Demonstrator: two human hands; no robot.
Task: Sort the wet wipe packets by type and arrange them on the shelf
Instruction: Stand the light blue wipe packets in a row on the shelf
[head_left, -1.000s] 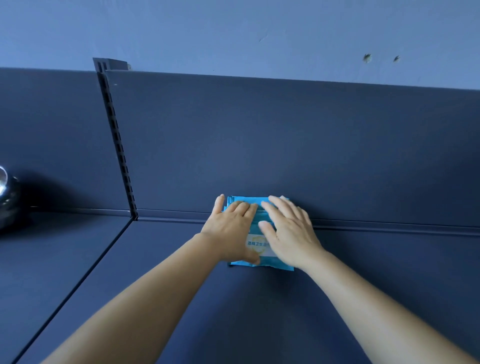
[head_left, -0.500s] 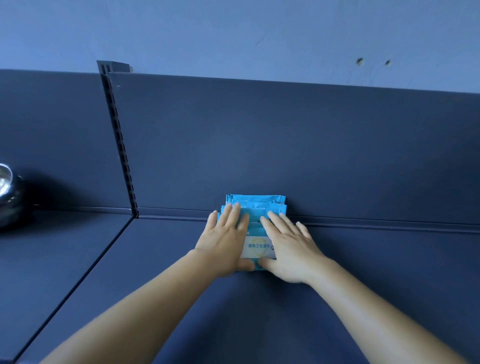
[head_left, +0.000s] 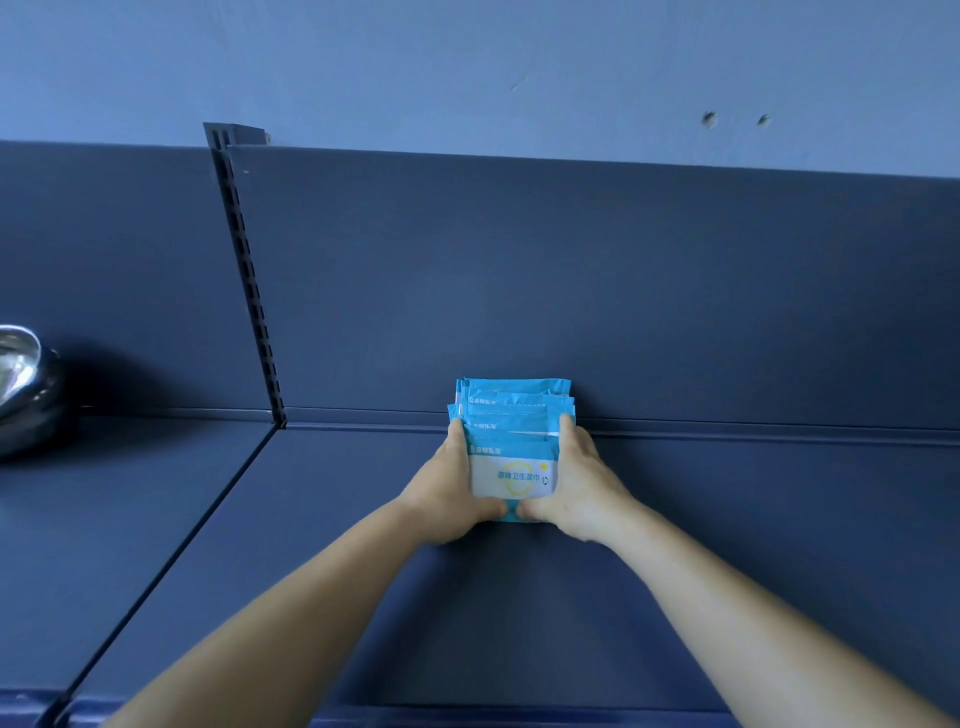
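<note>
Far left on the neighbouring shelf bay sits a steel bowl, well clear. Our left hand and right hand clamp the sides of the blue wet wipe packets, thumbs on the near edge. The row runs front-to-back, far end touching the back panel. Open shelf stretches right: room for more rows.

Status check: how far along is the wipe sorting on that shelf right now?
Done: one row of blue wet wipe packets stands on the shelf, running back to the back panel. In hand: left hand and right hand press its sides, squaring it. Left: no second type is in view, so any further sorting cannot be judged.
</note>
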